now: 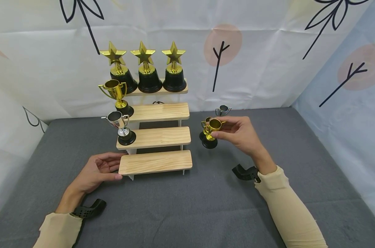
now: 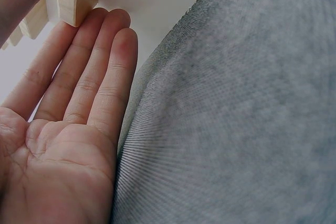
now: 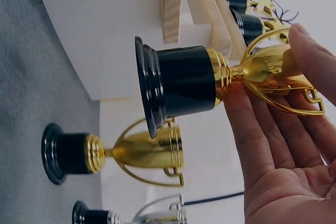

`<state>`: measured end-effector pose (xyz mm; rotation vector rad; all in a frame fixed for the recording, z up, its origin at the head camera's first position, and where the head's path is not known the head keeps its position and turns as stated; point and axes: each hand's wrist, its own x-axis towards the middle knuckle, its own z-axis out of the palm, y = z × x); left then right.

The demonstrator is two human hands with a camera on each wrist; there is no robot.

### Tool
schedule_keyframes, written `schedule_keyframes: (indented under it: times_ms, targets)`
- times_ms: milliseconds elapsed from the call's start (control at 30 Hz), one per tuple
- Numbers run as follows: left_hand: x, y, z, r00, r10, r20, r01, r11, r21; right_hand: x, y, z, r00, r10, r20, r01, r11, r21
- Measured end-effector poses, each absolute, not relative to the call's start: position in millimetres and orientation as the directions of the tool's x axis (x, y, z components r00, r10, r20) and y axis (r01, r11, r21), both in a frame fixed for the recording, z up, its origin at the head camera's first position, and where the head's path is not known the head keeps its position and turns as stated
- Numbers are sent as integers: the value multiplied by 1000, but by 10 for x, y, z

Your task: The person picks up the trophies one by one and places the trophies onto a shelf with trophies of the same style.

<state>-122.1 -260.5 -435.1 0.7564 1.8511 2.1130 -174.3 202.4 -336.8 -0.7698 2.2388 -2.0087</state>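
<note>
My right hand (image 1: 238,134) pinches a small gold trophy cup (image 3: 186,80) by its bowl, between thumb and fingers. Its black base hangs above the grey cloth, right of the shelf stand. Behind it on the cloth are a second gold trophy cup (image 3: 147,150) and a silver trophy cup (image 1: 223,110), partly hidden in the head view. My left hand (image 1: 97,170) is at the left end of the lowest wooden shelf (image 1: 156,162). Its fingers (image 2: 107,72) are nearly straight, fingertips right at the board's end, with the thumb by its front corner.
Three gold star trophies (image 1: 147,70) line the top shelf. Below them, a gold cup (image 1: 114,90) and a silver cup (image 1: 117,119) occupy the left ends of the two middle shelves. Grey cloth (image 1: 187,206) covers the table; a patterned white curtain (image 1: 261,69) hangs behind.
</note>
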Motion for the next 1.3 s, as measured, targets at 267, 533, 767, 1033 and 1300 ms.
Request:
schedule_keyframes:
  times_ms: [267,533,767,1033,1300]
  targets:
    - [-1220,-2604,-4354,-839,493,230,160,-180,971,-1703,1893,-3379,-846,-447,290,-335,24,-942]
    - [-1217,-2603,-4361,-834,499,236,158,-194,968,-1696,1831,-3373,-816,-468,341,-373,-25,-927]
    - [-1225,-2603,-4365,-831,501,241,160,-200,967,-1679,1759,-3301,-825,-444,349,-381,-18,-924]
    - [-1225,-2605,-4367,-842,491,222,155,-174,973,-1728,1653,-3158,-831,-409,377,-415,4,-910]
    - [-1219,-2604,-4364,-849,484,213,149,-168,975,-1752,1613,-3032,-812,-409,417,-448,-22,-894]
